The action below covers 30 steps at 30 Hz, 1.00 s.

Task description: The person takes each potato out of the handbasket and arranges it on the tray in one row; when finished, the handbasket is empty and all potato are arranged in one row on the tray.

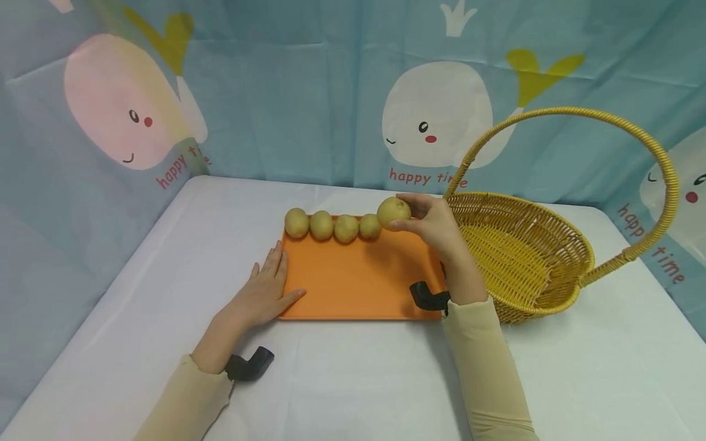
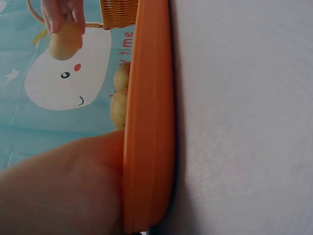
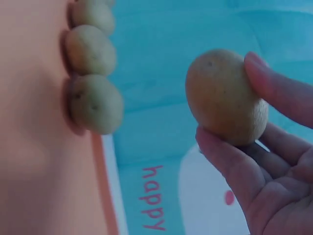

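My right hand [image 1: 432, 222] holds a round yellow-brown potato [image 1: 393, 212] between thumb and fingers. In the right wrist view this potato [image 3: 226, 97] is raised apart from the others. Several more potatoes [image 1: 346, 228] sit in a row along the far edge of an orange tray [image 1: 353, 282], starting at its far left corner. The left hand [image 1: 267, 286] lies with fingers extended at the tray's left edge, thumb over the rim. From the left wrist, the tray's side wall [image 2: 149, 117] shows close up, the hand beside it.
To the right of the tray stands a woven yellow basket [image 1: 573, 257] with a tall arched handle [image 1: 670, 177]. A white cloth [image 1: 342, 380] covers the table. Behind hangs a blue curtain [image 1: 287, 110] with whale prints. Black wrist-worn pieces [image 1: 250, 364] stick out near both sleeves.
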### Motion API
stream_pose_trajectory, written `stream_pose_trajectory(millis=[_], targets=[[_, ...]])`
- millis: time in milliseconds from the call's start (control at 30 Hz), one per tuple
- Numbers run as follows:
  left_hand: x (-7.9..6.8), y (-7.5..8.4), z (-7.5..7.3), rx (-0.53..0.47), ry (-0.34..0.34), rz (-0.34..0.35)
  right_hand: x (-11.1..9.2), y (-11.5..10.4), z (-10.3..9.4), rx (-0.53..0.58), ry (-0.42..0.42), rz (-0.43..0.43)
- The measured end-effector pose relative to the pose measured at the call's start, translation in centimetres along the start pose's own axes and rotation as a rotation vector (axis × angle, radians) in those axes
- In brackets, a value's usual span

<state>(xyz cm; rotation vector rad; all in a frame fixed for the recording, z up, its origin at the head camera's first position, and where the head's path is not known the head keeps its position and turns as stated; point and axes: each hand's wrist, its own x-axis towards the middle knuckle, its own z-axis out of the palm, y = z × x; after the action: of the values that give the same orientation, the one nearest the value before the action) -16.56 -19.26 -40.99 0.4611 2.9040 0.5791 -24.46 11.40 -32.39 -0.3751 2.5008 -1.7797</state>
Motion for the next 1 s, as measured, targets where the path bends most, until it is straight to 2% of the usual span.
stream_pose_trajectory(millis=[133,333,567,800,1000], targets=[[0.0,0.0,0.0,0.010,0.001,-0.001,0.5,1.1,0.9,-0.034,0.028,0.004],[-0.1,0.1,-0.2,0.011,0.007,0.002,0.9,2.6,1.7,-0.048,0.055,0.063],[-0.1,-0.2,-0.1,0.004,-0.007,-0.011,1.6,4.1,1.6,-0.054,0.071,0.085],[-0.1,-0.5,0.0,0.001,-0.008,-0.012,1.9,5.1,1.7,-0.107,0.078,0.166],[0.0,-0.2,0.0,-0.009,-0.008,-0.005,1.7,5.7,1.4,-0.051,0.073,0.238]])
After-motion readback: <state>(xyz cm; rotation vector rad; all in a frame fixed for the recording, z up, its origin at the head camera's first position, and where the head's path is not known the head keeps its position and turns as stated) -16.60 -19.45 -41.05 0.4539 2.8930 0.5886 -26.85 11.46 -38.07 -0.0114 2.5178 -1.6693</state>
